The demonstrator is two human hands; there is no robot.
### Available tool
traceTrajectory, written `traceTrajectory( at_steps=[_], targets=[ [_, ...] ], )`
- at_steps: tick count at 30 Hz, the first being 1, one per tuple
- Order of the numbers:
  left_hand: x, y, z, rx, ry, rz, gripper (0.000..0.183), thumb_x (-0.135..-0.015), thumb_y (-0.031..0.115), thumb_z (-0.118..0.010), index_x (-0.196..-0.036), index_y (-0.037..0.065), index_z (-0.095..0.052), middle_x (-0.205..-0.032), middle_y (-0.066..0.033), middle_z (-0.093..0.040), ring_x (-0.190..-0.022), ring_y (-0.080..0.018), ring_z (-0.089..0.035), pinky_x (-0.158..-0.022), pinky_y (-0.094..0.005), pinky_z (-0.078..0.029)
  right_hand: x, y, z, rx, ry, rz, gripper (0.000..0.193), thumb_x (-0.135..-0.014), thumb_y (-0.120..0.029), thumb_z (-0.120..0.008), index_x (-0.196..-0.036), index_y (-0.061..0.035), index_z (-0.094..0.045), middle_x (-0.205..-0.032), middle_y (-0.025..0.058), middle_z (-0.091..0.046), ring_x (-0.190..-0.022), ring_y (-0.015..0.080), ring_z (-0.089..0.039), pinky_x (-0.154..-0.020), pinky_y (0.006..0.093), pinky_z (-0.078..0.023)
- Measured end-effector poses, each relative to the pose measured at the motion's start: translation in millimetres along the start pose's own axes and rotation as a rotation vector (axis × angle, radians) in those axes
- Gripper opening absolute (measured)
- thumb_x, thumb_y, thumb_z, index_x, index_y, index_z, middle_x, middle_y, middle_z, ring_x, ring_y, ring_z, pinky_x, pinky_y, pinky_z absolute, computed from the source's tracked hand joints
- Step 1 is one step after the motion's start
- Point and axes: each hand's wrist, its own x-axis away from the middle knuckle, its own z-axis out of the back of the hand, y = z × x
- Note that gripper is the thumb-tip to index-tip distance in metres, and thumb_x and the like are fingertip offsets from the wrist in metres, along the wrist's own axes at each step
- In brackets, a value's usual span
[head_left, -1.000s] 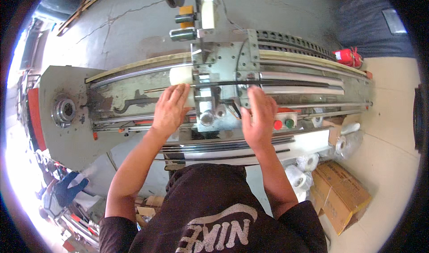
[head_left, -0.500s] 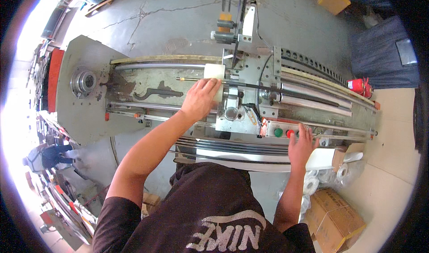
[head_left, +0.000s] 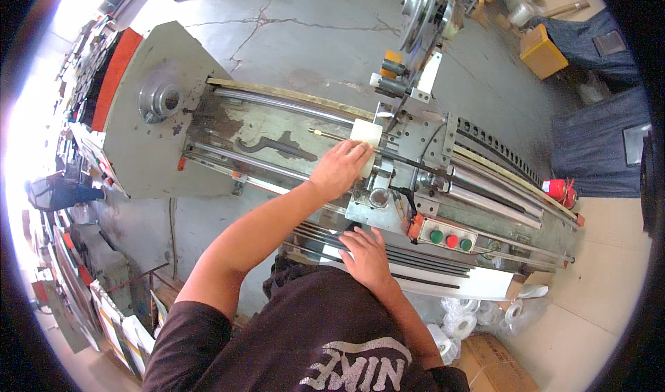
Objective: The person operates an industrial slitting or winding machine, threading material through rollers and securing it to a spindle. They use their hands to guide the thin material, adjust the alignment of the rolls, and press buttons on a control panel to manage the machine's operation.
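Note:
My left hand is closed with its fingers together on a pale block in the middle of a long machine. Under this block runs a slim dark rod, whose thin, brass-coloured end sticks out on the left. How far my fingers wrap round the block is partly hidden. My right hand is open, fingers spread, over several dark rods lying side by side along the machine's near side. I cannot tell whether it touches them.
A hook spanner lies on the machine bed to the left. Right of my hands sits a control box with green and red buttons. A belt-and-wheel head rises beyond the block. At the far right stands a red extinguisher.
My right hand has moved left from the button box to the dark rods. My left hand stays on the pale block. The whole view has shifted and tilted.

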Motion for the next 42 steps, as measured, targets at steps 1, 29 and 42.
traceTrajectory(
  at_steps=[1,29,42],
  targets=[
    [1.9,-1.2,-0.6,0.0,0.011,-0.001,0.08,-0.08,0.022,-0.08,-0.151,0.002,-0.05,-0.145,-0.011,-0.055,-0.136,-0.0311,-0.051,-0.116,-0.0411,-0.044,1.5,0.2,-2.4,-0.001,-0.057,0.013,0.034,-0.093,-0.028,-0.073,-0.122,-0.0107,-0.072,-0.126,0.0064,-0.073,-0.129,0.0293,-0.062,-0.12,0.0569,-0.031],
    [138.3,-267.5,82.0,-0.037,0.142,-0.013,0.059,-0.077,-0.001,-0.071,-0.136,0.001,-0.062,-0.136,-0.0163,-0.065,-0.128,-0.0387,-0.061,-0.122,-0.0498,-0.04,-152.1,-175.6,-73.9,-0.067,0.212,-0.075,0.027,-0.093,-0.013,-0.071,-0.119,-0.0055,-0.073,-0.124,0.0116,-0.072,-0.122,0.032,-0.065,-0.114,0.0507,-0.044],
    [189.1,-355.3,118.8,-0.083,0.022,0.118,0.075,-0.079,0.007,-0.083,-0.148,0.005,-0.054,-0.147,-0.013,-0.057,-0.137,-0.0335,-0.054,-0.122,-0.0441,-0.041,-188.4,-163.8,-81.3,0.089,0.16,-0.351,0.066,-0.094,-0.029,-0.073,-0.148,0.0017,-0.051,-0.138,0.0286,-0.064,-0.139,0.0436,-0.052,-0.12,0.0544,-0.038]
  ],
)
